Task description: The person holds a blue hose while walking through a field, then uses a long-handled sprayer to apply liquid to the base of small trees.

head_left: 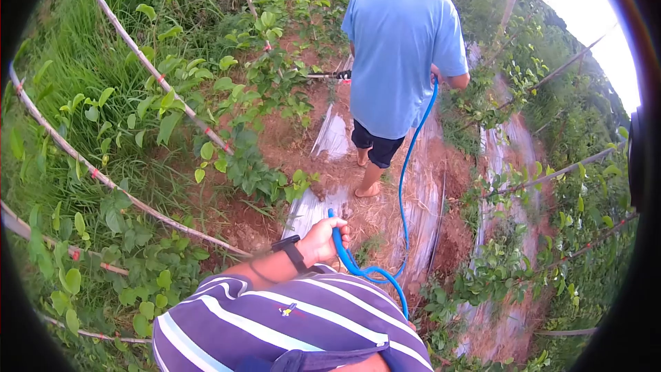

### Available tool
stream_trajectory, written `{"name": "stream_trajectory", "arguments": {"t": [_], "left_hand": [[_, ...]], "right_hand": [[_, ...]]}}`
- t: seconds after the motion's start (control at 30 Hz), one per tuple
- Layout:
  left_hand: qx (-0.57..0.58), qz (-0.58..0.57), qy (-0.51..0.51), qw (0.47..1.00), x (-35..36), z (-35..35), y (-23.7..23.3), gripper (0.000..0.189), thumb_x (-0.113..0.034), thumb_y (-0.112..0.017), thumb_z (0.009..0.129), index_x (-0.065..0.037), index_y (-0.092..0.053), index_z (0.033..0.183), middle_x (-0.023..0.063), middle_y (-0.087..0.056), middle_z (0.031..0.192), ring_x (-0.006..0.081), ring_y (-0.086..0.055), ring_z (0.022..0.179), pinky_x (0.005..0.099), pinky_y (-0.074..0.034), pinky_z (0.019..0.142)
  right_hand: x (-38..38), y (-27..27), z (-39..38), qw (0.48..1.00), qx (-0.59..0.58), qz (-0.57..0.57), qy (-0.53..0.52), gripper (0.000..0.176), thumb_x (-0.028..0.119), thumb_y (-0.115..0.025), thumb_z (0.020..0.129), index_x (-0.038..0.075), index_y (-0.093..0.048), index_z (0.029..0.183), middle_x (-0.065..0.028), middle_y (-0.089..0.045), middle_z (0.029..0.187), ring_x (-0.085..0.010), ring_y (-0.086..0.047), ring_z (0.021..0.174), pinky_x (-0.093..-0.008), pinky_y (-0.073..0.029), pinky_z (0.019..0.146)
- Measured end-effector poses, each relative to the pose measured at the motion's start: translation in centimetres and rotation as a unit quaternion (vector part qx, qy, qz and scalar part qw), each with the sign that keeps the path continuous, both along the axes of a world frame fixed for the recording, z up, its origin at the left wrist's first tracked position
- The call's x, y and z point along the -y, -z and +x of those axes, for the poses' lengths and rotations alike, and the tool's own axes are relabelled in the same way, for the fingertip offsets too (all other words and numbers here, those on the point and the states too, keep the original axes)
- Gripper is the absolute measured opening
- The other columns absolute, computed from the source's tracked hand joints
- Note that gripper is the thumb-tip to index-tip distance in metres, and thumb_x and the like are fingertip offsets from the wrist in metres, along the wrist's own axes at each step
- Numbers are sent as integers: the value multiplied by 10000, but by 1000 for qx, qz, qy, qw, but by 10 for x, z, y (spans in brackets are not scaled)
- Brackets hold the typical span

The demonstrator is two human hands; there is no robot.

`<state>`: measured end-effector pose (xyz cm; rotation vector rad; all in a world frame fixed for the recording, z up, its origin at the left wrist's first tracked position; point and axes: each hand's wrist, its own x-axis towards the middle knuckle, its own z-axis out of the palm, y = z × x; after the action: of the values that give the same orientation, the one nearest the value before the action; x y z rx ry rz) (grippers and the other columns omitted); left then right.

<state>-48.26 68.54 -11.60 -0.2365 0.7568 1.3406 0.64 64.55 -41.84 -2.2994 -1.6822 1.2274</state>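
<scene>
My left hand (pixel 327 240), with a dark watch (pixel 292 251) on its wrist, is closed around a blue hose (pixel 342 251). From my fist the hose loops down to the right, and one stretch disappears behind the edge of my striped shirt (pixel 275 324). Another stretch runs forward along the ground to a person in a light blue shirt (pixel 403 48), whose right hand (pixel 436 72) holds it. My right hand cannot be made out; only a bit of bare arm shows at the bottom edge.
Leafy plants (pixel 265 96) line both sides of a dirt path laid with pale plastic sheeting (pixel 310 213). Long bent poles (pixel 131 41) arch across the left side. More poles (pixel 564 182) slant in from the right. A dark-and-silver rod (pixel 330 76) juts out left of the person ahead.
</scene>
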Motion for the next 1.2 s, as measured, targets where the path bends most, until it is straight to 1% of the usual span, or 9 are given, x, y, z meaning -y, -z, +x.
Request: {"name": "stream_trajectory", "arguments": {"t": [0.43, 0.53, 0.73, 0.8, 0.87, 0.9, 1.0, 1.07, 1.2], "left_hand": [[-9, 0, -15, 1000, 1, 0, -5, 126, -155, -520, 872, -62, -538, 789, 55, -571, 717, 200, -541, 646, 338, -456, 633], [-3, 1, -11, 1000, -1, 0, -3, 126, -160, -521, 873, -61, -541, 796, 53, -577, 723, 200, -542, 646, 337, -457, 635], [10, 6, 5, 1000, -3, -3, -6, 139, -169, -516, 876, -61, -539, 792, 50, -560, 708, 198, -536, 656, 333, -456, 636], [-2, -11, 21, 1000, -7, -3, -17, 134, -162, -517, 875, -57, -536, 793, 51, -554, 707, 195, -533, 660, 335, -456, 637], [-19, 10, 8, 1000, -12, -4, -19, 123, -146, -536, 861, -54, -529, 780, 57, -547, 720, 199, -516, 672, 342, -442, 649], [-32, 8, 11, 999, -16, -5, -21, 126, -150, -534, 864, -57, -529, 780, 52, -545, 719, 196, -516, 671, 343, -439, 648], [-42, 11, 25, 999, -29, -6, -35, 128, -162, -528, 873, -66, -527, 790, 33, -540, 715, 184, -516, 674, 340, -432, 648], [-44, 16, 37, 998, -39, -8, -46, 122, -169, -524, 881, -70, -521, 809, 25, -540, 723, 173, -511, 679, 329, -425, 655], [-39, 38, 56, 997, -65, -9, -64, 115, -166, -521, 886, -70, -517, 822, 24, -542, 733, 171, -508, 678, 326, -425, 653]], "right_hand": [[1, 16, 1, 993, -85, -34, 73, 236, 169, -731, 648, -47, -635, 654, -106, -622, 583, -184, -600, 544, -349, -485, 580], [-4, -46, -28, 998, -27, -1, 54, 219, 143, -727, 652, -53, -628, 652, -94, -626, 593, -173, -592, 536, -341, -479, 570], [-1, 6, -7, 982, -141, -51, 116, 129, 80, -702, 697, -11, -611, 691, -85, -604, 580, -169, -577, 502, -323, -448, 474], [-1, -22, -11, 986, -121, -43, 110, 114, 76, -694, 708, 3, -610, 731, -72, -589, 580, -155, -545, 470, -305, -419, 439], [-12, -115, -54, 989, -94, -52, 104, 109, 72, -686, 718, 17, -608, 770, -59, -575, 580, -140, -514, 439, -287, -391, 404], [-14, -117, -57, 990, -84, -51, 97, 99, 77, -677, 729, 19, -603, 761, -52, -566, 574, -130, -510, 439, -277, -386, 398], [-11, -106, -51, 986, -99, -57, 122, 110, 92, -681, 734, 18, -606, 768, -38, -555, 570, -126, -506, 442, -277, -386, 399], [-7, -105, -50, 989, -58, -55, 121, 208, 166, -684, 718, -27, -651, 790, -105, -633, 638, -210, -614, 578, -349, -494, 592], [3, -80, -37, 977, -91, -83, 174, 194, 143, -681, 711, -31, -649, 791, -91, -629, 644, -191, -597, 549, -335, -486, 570]]}}
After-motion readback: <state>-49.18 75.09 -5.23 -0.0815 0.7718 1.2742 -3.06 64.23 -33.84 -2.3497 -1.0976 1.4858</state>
